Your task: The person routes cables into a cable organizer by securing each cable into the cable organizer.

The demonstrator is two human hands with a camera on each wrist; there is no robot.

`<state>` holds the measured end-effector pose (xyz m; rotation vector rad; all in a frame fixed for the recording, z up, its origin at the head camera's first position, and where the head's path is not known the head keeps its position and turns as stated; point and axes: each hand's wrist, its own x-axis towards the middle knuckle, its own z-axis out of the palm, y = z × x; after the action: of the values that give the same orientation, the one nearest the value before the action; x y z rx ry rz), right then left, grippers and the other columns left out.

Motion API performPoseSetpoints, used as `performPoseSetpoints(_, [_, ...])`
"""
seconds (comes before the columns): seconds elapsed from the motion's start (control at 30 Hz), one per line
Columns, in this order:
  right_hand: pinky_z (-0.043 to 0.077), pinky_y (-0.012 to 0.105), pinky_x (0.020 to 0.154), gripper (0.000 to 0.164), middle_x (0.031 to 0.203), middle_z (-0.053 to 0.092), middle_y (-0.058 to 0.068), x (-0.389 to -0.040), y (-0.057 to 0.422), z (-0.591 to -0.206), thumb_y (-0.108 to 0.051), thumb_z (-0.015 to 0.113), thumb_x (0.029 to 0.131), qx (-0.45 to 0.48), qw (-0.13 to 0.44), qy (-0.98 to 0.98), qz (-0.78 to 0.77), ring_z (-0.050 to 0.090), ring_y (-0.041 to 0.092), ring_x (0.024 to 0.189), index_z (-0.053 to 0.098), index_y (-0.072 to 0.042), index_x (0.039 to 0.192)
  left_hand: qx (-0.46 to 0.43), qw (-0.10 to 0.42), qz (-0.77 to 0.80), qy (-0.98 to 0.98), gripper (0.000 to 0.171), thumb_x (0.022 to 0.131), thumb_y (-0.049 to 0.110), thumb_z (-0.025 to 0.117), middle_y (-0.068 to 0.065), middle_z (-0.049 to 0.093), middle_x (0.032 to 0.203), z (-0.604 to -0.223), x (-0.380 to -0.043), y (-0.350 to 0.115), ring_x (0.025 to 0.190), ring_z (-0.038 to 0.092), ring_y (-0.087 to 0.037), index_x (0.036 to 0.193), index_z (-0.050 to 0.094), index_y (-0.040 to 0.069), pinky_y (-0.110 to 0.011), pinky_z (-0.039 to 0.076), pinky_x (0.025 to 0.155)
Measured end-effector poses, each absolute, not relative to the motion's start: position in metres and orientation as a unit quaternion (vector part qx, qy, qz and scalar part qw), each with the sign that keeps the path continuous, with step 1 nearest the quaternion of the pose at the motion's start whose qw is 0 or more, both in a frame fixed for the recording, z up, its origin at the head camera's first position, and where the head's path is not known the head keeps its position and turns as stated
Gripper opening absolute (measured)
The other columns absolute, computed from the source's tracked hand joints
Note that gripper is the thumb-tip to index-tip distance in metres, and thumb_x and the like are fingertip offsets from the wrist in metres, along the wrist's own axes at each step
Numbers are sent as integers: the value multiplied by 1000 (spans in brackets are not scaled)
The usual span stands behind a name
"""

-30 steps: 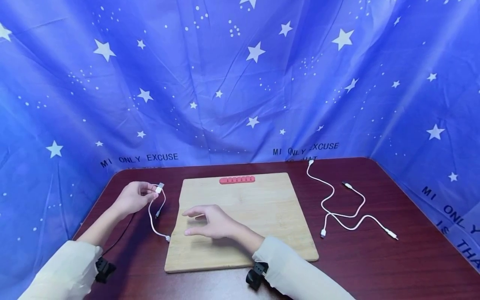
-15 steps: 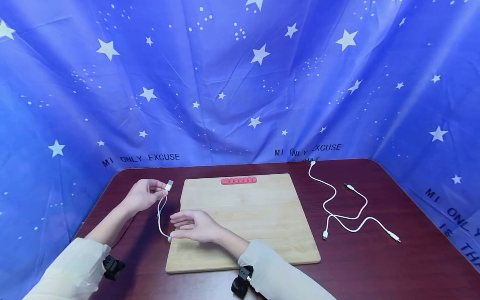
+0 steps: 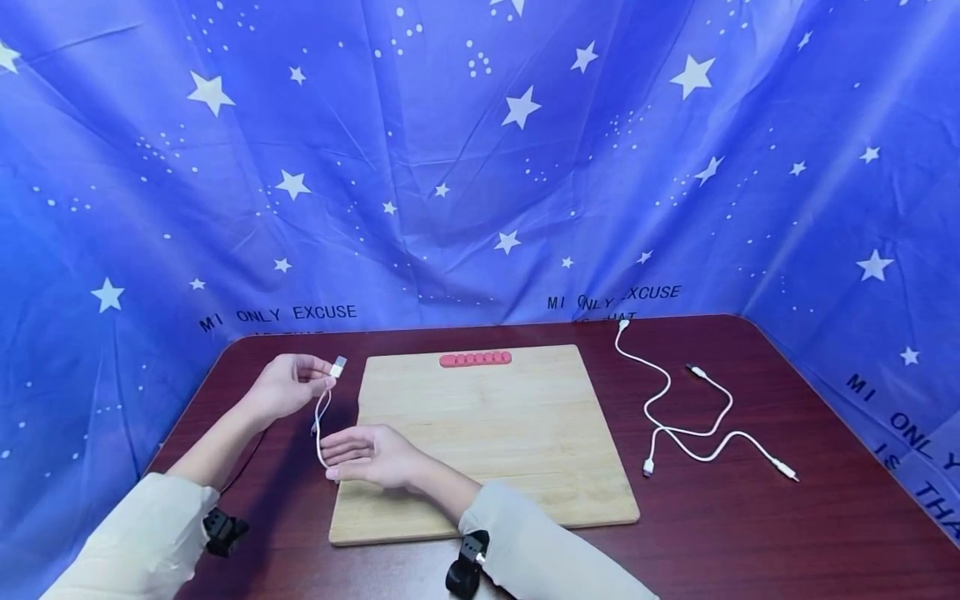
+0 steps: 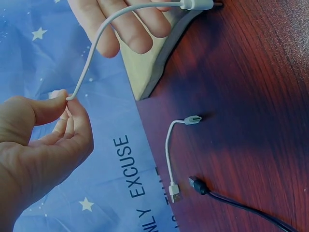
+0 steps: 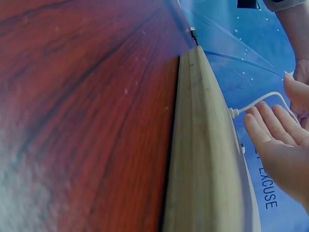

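My left hand (image 3: 288, 387) pinches a white USB cable (image 4: 91, 53) just below its USB-A plug (image 3: 338, 367), above the table left of the wooden board. The cable bends down from the fingertips, and its other plug (image 4: 197, 4) hangs at the board's left edge. Close beside that lower end is my right hand (image 3: 375, 456), over the board's left side with fingers extended and thumb apart. In the left wrist view the cable passes in front of the right hand's fingers (image 4: 133, 36). Nothing is gripped by the right hand.
The wooden board (image 3: 510, 433) bears a red slotted strip (image 3: 476, 358) along its far edge. Several white cables (image 3: 660, 392) lie tangled to its right. A short white cable (image 4: 167, 150) and a black cable (image 4: 241, 209) lie on the left. A starry blue curtain (image 3: 450, 150) surrounds the table.
The left hand has moved slightly right with the cable, toward the board. The right hand has shifted left and a little nearer, from over the board to beside the cable's lower end.
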<state>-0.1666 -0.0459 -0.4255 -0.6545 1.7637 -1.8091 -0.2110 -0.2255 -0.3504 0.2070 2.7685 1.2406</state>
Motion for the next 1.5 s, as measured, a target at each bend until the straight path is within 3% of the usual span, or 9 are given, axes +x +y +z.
performPoseSetpoints(0.23, [54, 9, 86, 37, 123, 66, 27, -168, -48, -424, 2, 65, 90, -246, 250, 658, -666, 64, 37, 117, 60, 6, 126, 64, 56, 405, 910, 29, 91, 8, 63, -5, 73, 86, -346, -213, -225, 72, 61, 0, 111, 62, -14, -15, 52, 61])
performPoseSetpoints(0.47, [56, 13, 85, 34, 120, 66, 30, -169, -47, -422, 3, 65, 90, -228, 254, 646, -682, 65, 38, 114, 62, 6, 124, 60, 68, 408, 908, 31, 92, 9, 63, -2, 72, 87, -341, -216, -223, 75, 61, -1, 114, 61, -12, -16, 52, 65])
performPoseSetpoints(0.63, [59, 16, 81, 34, 116, 68, 29, -169, -46, -420, 2, 68, 87, -196, 254, 638, -700, 73, 18, 96, 65, 4, 121, 53, 73, 419, 904, 32, 92, 9, 62, -2, 71, 88, -339, -220, -220, 78, 63, -4, 116, 59, -12, -15, 53, 66])
performPoseSetpoints(0.73, [60, 18, 78, 33, 113, 69, 29, -168, -44, -420, 2, 69, 86, -169, 255, 632, -712, 70, 5, 82, 67, 2, 118, 51, 73, 425, 901, 32, 93, 9, 62, -1, 72, 87, -340, -223, -217, 77, 63, -2, 117, 59, -12, -14, 53, 66])
performPoseSetpoints(0.83, [59, 16, 71, 32, 108, 71, 29, -169, -43, -421, 4, 70, 84, -150, 250, 632, -718, 66, 1, 73, 69, 3, 115, 53, 70, 426, 900, 32, 93, 10, 62, -1, 72, 87, -342, -225, -216, 75, 63, 0, 117, 60, -12, -14, 53, 66])
performPoseSetpoints(0.97, [56, 14, 63, 30, 102, 71, 30, -171, -41, -422, 6, 71, 83, -134, 250, 630, -723, 64, 3, 64, 69, 6, 113, 54, 72, 436, 895, 34, 93, 10, 62, -5, 74, 90, -344, -229, -214, 73, 62, 3, 118, 59, -13, -15, 53, 68])
performPoseSetpoints(1.13, [61, 21, 64, 30, 101, 70, 34, -173, -34, -422, 10, 68, 83, -119, 264, 624, -726, 64, 6, 58, 66, 13, 112, 50, 89, 462, 881, 39, 94, 12, 63, -4, 75, 91, -344, -232, -209, 74, 62, 5, 121, 56, -15, -13, 53, 67])
performPoseSetpoints(1.3, [64, 30, 71, 29, 103, 68, 35, -176, -24, -419, 9, 69, 83, -95, 275, 632, -719, 66, 8, 60, 67, 12, 111, 42, 102, 508, 854, 40, 94, 8, 62, 5, 71, 85, -347, -236, -202, 74, 63, 7, 122, 52, -18, -13, 57, 72])
performPoseSetpoints(1.5, [64, 32, 72, 27, 103, 72, 29, -178, -15, -418, 7, 71, 82, -64, 268, 645, -713, 70, 9, 67, 70, 9, 109, 54, 95, 602, 791, 32, 92, 1, 63, 4, 69, 79, -359, -242, -199, 73, 66, 3, 112, 53, -22, -17, 61, 75])
